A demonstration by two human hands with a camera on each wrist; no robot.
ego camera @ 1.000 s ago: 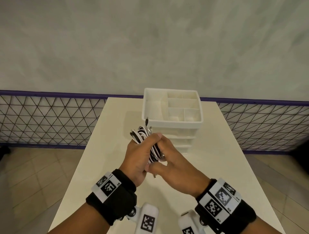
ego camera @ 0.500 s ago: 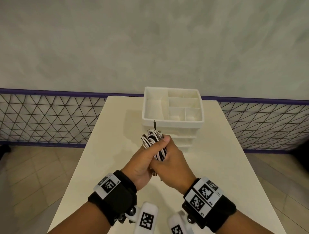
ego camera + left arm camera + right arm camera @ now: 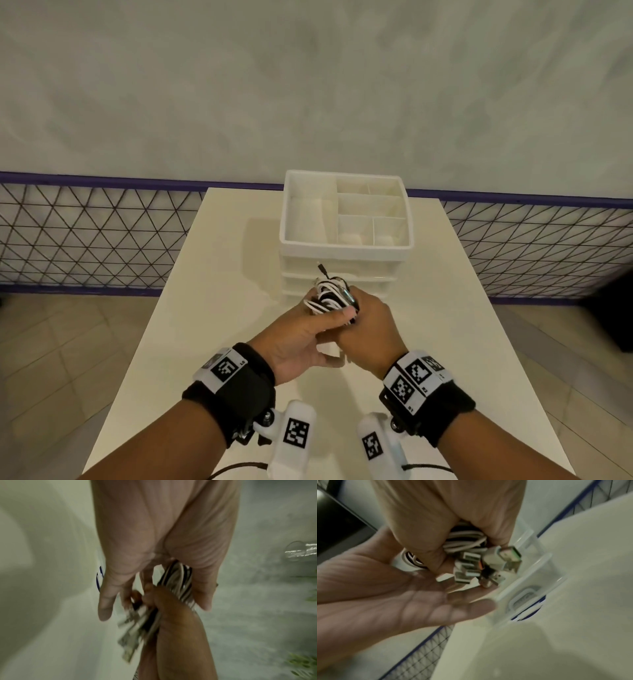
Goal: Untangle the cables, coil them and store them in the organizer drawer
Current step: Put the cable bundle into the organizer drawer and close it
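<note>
A bundle of coiled black and white cables (image 3: 329,296) is held by both hands just in front of the white organizer (image 3: 346,247), level with its drawers (image 3: 376,285), which look closed. My right hand (image 3: 370,318) grips the bundle from above. My left hand (image 3: 301,329) holds it from below, thumb laid across the coils. A thin black plug end sticks up from the bundle. In the right wrist view the cables (image 3: 465,539) sit in my right fist and several USB connectors (image 3: 488,563) hang over the left palm (image 3: 399,595). The left wrist view shows the cables (image 3: 176,580), blurred.
The organizer stands at the far middle of a white table (image 3: 219,308), its top tray split into several compartments. Beyond the table runs a wire mesh fence (image 3: 85,236) with a purple rail below a grey wall. A dark object (image 3: 616,318) stands on the tiled floor, right.
Both hands carried the bundle forward and a little right, closer to the organizer's drawers. My right hand turned over the top of the coils and the left thumb now lies across them.
</note>
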